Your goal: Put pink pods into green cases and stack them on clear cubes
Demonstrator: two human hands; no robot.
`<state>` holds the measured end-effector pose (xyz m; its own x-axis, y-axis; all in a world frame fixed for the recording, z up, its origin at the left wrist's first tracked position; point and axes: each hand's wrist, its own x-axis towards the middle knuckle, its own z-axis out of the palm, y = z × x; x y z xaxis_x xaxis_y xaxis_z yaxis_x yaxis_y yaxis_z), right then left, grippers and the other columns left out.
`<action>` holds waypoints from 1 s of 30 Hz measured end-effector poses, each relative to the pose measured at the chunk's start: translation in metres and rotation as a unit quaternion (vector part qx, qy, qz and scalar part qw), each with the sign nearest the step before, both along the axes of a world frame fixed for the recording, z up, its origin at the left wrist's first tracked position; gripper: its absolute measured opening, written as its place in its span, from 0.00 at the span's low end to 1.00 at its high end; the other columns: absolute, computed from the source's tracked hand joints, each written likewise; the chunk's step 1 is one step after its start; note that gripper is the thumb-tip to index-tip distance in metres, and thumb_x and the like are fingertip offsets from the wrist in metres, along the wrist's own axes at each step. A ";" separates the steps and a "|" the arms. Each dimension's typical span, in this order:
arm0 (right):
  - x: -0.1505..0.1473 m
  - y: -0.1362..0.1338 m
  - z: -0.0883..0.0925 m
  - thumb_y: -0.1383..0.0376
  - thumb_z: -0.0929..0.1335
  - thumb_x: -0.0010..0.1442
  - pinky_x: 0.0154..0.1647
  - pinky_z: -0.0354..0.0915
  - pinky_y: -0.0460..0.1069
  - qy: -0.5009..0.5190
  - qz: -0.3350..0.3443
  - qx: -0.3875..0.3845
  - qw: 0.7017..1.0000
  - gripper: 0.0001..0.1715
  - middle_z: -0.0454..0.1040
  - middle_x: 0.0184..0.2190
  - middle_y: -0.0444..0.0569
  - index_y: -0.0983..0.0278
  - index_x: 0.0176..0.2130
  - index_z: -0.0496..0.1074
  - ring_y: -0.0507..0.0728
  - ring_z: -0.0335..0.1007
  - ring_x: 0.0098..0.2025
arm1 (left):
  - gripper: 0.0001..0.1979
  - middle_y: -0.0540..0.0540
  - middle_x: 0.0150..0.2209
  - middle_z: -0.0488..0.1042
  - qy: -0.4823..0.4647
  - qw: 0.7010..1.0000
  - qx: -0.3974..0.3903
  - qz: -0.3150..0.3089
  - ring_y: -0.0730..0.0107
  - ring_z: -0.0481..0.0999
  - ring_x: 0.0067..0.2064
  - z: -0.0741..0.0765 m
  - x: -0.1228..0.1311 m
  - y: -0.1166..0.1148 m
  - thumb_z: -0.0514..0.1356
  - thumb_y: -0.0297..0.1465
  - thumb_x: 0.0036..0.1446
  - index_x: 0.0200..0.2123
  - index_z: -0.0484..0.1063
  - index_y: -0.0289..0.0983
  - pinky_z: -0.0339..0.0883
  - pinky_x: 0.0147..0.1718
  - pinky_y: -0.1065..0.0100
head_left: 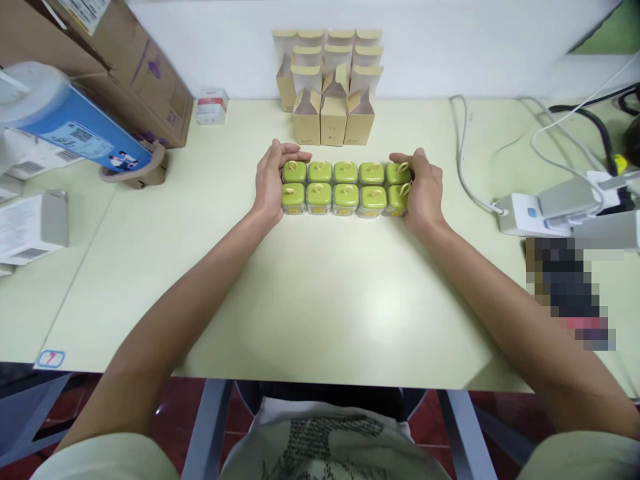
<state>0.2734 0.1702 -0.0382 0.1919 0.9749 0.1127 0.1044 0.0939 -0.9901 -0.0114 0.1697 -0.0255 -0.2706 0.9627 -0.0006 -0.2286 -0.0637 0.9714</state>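
Several small clear jars with green lids (345,195) stand upright on the table, packed in two rows. Each lid carries a small loop on top. My left hand (271,183) cups the left end of the rows, its fingers bent round the back corner. At the opposite end, my right hand (424,190) presses against the jars, fingers reaching behind the back row. Between them, my two hands hold the block of jars together from both sides. Behind the jars, against the wall, stand several small kraft cartons (333,123) with their top flaps raised.
A white power strip (535,215) with cables lies at the right, near a blurred dark object (565,287). On the left are a large cardboard box (145,80), a blue cylindrical container (95,127) and white boxes (35,227). A small white-and-red box (212,107) sits by the wall.
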 end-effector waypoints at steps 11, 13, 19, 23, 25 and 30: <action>-0.001 0.002 -0.003 0.25 0.66 0.76 0.71 0.78 0.69 0.014 -0.033 0.014 0.999 0.42 0.90 0.55 0.58 0.55 0.43 0.85 0.73 0.85 0.63 | 0.32 0.44 0.43 0.92 -0.018 1.000 0.011 -0.001 0.60 0.93 0.47 -0.001 0.000 0.000 0.57 0.60 0.87 0.40 0.81 0.42 0.85 0.45 0.63; -0.001 -0.001 0.001 0.27 0.68 0.77 0.75 0.75 0.69 0.019 -0.020 0.019 0.999 0.37 0.90 0.58 0.56 0.53 0.44 0.85 0.73 0.82 0.65 | 0.32 0.43 0.44 0.92 -0.026 1.000 0.007 0.006 0.60 0.92 0.48 0.001 0.001 -0.001 0.56 0.58 0.89 0.40 0.81 0.42 0.84 0.44 0.63; 0.001 -0.001 0.002 0.31 0.70 0.77 0.81 0.71 0.67 0.060 0.015 0.014 0.998 0.33 0.87 0.66 0.53 0.53 0.53 0.85 0.71 0.77 0.77 | 0.29 0.43 0.48 0.91 -0.030 0.999 -0.015 -0.005 0.57 0.92 0.58 0.006 0.000 -0.002 0.57 0.57 0.89 0.41 0.79 0.42 0.84 0.52 0.63; 0.002 -0.004 0.009 0.29 0.70 0.77 0.79 0.71 0.65 0.072 0.025 -0.011 0.997 0.34 0.87 0.66 0.53 0.50 0.55 0.85 0.71 0.72 0.79 | 0.29 0.45 0.50 0.91 -0.041 0.999 -0.030 -0.016 0.61 0.90 0.61 0.009 0.001 -0.003 0.47 0.48 0.94 0.44 0.78 0.41 0.83 0.58 0.63; 0.002 -0.007 0.019 0.25 0.69 0.75 0.74 0.75 0.68 0.039 0.044 -0.030 0.998 0.35 0.89 0.61 0.54 0.47 0.53 0.86 0.74 0.71 0.78 | 0.29 0.44 0.51 0.91 -0.036 0.999 -0.026 -0.022 0.60 0.89 0.63 0.011 0.001 -0.004 0.46 0.47 0.95 0.45 0.77 0.40 0.82 0.61 0.62; 0.007 -0.003 0.048 0.26 0.71 0.75 0.56 0.78 0.66 -0.071 0.084 -0.053 0.993 0.34 0.86 0.41 0.56 0.49 0.45 0.86 0.75 0.80 0.61 | 0.29 0.42 0.52 0.88 0.032 0.999 0.031 -0.007 0.55 0.89 0.63 0.007 -0.020 0.008 0.61 0.60 0.86 0.42 0.78 0.42 0.80 0.66 0.59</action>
